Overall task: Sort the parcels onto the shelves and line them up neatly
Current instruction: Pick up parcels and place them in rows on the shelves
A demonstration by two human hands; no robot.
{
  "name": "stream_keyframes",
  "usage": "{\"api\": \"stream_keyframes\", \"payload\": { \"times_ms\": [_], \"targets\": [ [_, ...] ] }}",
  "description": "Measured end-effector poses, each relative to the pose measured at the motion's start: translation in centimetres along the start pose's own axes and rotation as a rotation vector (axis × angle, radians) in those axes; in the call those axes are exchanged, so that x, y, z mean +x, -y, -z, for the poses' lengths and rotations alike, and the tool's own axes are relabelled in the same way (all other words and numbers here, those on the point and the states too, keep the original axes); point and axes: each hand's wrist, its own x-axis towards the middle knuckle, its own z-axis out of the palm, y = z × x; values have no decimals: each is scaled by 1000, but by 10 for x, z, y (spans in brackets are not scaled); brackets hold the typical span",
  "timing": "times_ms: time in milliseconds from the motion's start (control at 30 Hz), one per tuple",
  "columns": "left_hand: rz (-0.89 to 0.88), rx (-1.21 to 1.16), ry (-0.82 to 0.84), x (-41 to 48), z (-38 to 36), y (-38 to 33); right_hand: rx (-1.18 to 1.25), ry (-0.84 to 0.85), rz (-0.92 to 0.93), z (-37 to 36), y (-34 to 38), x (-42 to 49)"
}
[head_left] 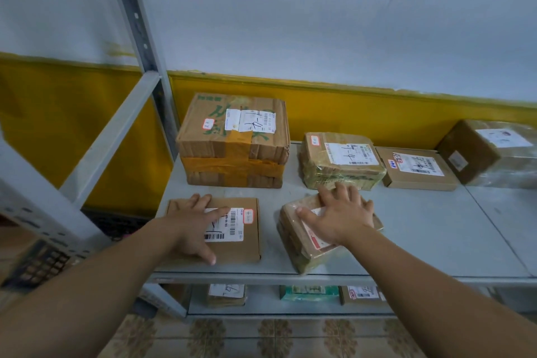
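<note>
Both my arms are reaching forward, bare forearms coming in from the lower corners and converging slightly. My left hand (194, 227) is lying palm down with the wrist straight, the fingers straight and splayed, and the thumb set wide of them. My right hand (341, 216) is likewise lying palm down, with the fingers straight and fanning away from me and the thumb pointing inward toward the left hand. Neither hand is curling or pinching. The two hands are sitting apart at about the same reach.
</note>
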Motion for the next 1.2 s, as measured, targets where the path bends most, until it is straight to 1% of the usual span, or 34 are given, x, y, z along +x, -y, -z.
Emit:
{"api": "stream_keyframes", "payload": {
  "times_ms": [67, 100, 167, 267, 367, 533, 633, 767, 967, 1200],
  "targets": [
    [-15, -1, 15, 1, -1, -3, 16, 30, 52, 0, -11, -2],
    [-14, -24, 24, 1, -2, -5, 38, 52, 44, -1, -16, -3],
    [-4, -51, 19, 2, -7, -11, 80, 61, -18, -5, -18, -6],
    [-11, -26, -6, 0, -6, -16, 106, 52, -124, -10, -8, -11],
    [-45, 0, -1, -6, -1, -16, 116, 54, -166, -16, -5, -16],
    [-86, 50, 30, -13, -4, -19, 118, 18, -106, -19, -12, -18],
    [-80, 56, 19, -11, -1, -15, 158, 26, -117, -20, -7, -20],
    [-65, 54, -25, -7, -15, -18, 180, -5, -115, -19, -1, -24],
    [-33, 44, -83, -7, -28, -21, 136, -36, 30, -22, -3, -30],
    [20, 11, -153, -12, -40, -33, 146, -62, 21, -21, -3, -21]
  ]
}}
